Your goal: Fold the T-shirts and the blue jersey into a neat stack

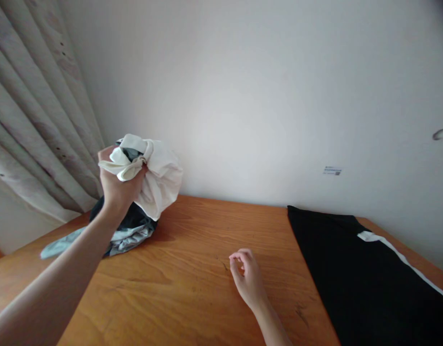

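My left hand (118,187) is closed round a bunched-up white garment (162,175) and holds it up above the table at the left. Gathered folds stick out of the top of the fist, with a bit of dark grey fabric (132,154) among them. Behind and below that hand lies a heap of dark and light grey-blue clothes (133,238), partly hidden by the forearm. My right hand (247,274) is over the middle of the table, its fingers curled so that thumb and forefinger meet in a loop, with nothing in them.
The brown wooden table (192,298) stands against a white wall (243,105). On its right side a black cloth garment (365,288) with a white stripe lies flat. A patterned curtain (37,110) hangs at the left. A small label (332,170) is on the wall.
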The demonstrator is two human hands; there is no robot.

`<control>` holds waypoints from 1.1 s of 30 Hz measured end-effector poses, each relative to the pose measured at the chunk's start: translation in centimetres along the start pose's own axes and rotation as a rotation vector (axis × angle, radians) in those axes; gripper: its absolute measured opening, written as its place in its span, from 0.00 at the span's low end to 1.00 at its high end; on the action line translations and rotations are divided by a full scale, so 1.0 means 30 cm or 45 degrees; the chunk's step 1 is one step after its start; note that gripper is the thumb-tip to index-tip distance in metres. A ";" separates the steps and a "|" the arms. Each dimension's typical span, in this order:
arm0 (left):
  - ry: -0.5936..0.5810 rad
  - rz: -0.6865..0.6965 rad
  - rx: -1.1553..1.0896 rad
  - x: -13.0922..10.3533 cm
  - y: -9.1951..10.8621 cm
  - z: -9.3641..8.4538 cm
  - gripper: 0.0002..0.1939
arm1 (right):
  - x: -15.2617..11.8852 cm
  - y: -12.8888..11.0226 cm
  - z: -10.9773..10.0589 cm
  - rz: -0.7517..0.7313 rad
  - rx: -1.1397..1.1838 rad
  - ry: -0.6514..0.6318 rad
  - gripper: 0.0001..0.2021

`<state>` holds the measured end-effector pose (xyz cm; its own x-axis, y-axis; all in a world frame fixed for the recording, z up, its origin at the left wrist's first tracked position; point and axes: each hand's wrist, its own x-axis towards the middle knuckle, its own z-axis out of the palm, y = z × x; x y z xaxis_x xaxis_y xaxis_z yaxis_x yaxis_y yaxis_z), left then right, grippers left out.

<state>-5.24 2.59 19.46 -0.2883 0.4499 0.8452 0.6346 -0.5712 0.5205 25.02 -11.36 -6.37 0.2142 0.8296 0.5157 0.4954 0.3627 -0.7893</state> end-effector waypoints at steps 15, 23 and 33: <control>-0.784 -0.230 0.781 -0.339 -0.527 -0.199 0.36 | -0.017 -0.022 -0.002 -0.046 -0.108 -0.169 0.07; -0.776 -0.319 0.859 -0.231 -0.391 -0.125 0.43 | -0.019 -0.016 -0.005 -0.016 -0.200 -0.285 0.07; -0.367 -0.023 0.791 -0.340 -0.364 -0.125 0.32 | -0.019 -0.026 -0.008 -0.037 -0.288 -0.308 0.07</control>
<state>-11.90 1.67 5.61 -0.1547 0.6698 0.7263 0.9501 -0.1008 0.2953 24.71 -12.22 -5.96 0.0049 0.9069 0.4213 0.6784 0.3065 -0.6676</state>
